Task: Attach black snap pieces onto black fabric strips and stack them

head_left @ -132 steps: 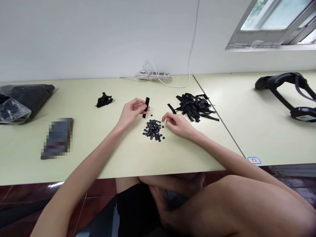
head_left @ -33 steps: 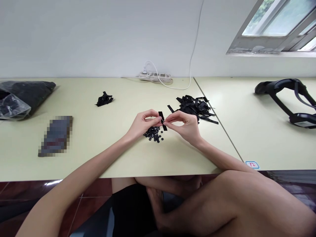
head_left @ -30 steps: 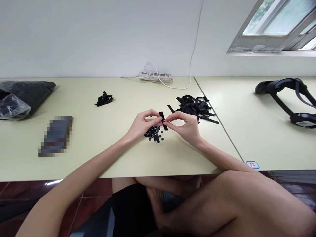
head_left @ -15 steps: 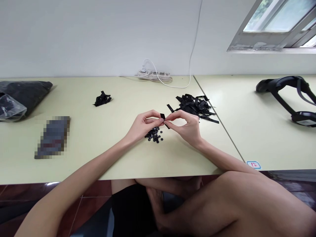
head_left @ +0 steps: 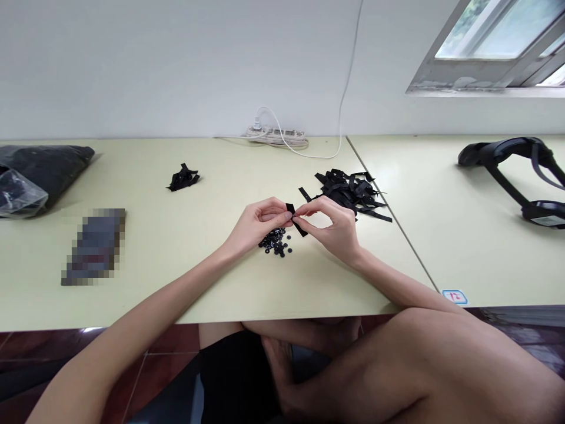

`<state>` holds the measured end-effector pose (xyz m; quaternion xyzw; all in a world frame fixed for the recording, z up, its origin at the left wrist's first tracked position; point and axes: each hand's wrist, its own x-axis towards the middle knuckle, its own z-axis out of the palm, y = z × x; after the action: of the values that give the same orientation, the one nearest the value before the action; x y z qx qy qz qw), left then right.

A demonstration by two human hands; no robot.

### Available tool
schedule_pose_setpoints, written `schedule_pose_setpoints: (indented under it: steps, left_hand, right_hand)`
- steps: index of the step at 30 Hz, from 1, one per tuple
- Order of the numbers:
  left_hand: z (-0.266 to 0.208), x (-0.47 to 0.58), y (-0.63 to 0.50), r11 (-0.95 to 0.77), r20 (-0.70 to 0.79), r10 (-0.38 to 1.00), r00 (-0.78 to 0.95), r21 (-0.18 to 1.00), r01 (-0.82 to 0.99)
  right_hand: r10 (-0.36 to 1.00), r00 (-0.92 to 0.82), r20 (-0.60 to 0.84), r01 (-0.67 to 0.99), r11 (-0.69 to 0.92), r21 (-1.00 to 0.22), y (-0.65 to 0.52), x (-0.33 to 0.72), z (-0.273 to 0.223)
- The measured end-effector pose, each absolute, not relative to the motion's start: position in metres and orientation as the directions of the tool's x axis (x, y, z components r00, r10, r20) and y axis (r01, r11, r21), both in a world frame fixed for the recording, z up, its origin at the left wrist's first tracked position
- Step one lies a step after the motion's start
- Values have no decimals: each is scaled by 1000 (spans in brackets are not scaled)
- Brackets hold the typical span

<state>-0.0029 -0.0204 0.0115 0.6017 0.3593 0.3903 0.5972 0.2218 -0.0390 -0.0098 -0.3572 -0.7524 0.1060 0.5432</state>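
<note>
A short black fabric strip [head_left: 302, 227] is pinched between my two hands above the table. The thumb and fingers of my left hand [head_left: 263, 220] press on it from the left. From the right, my right hand [head_left: 332, 226] grips it between thumb and forefinger; whether a small part sits under the fingertips is hidden. Just below my left hand lies a pile of small round black pieces [head_left: 274, 240], like snap buttons. Behind my right hand is a large heap of black strips [head_left: 346, 187]. A smaller bunch of black strips [head_left: 182, 177] rests farther left.
A white power strip [head_left: 277, 135] with a cable lies against the wall. At the left are a dark plastic bag [head_left: 44, 174] and a pixelated flat object [head_left: 95, 247]. A black headset-like device [head_left: 521, 176] stands at the right, past the table seam [head_left: 392, 209].
The strip's lower end now sticks out farther below my right fingertips. Both hands stay in nearly the same place, still pinching it.
</note>
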Motion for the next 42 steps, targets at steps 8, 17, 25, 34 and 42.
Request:
schedule_pose_setpoints:
  steps: [8,17,25,34,42]
  left_hand:
    - [11,-3,-21,-10,27,897,440,999,-41]
    - [13,-4,-23,-71,68,884,463,997,-11]
    - [15,-2,-29,-169,140,889,436,985,28]
    - [20,-2,-31,-232,203,880,430,973,16]
    - [26,-5,-31,-432,334,842,424,888,157]
  right_hand:
    - [582,-201,788,445,771,-455,-38,221,-11]
    - [672,-182,718,467,702,-538,-36,221,-15]
    - [634,-185,751,431,739,-518,-35,221,-15]
    - [578,-146,803,371,784,-497,-38,221,-8]
    - [562,-158,812,392,790,-471,-38,226,-8]
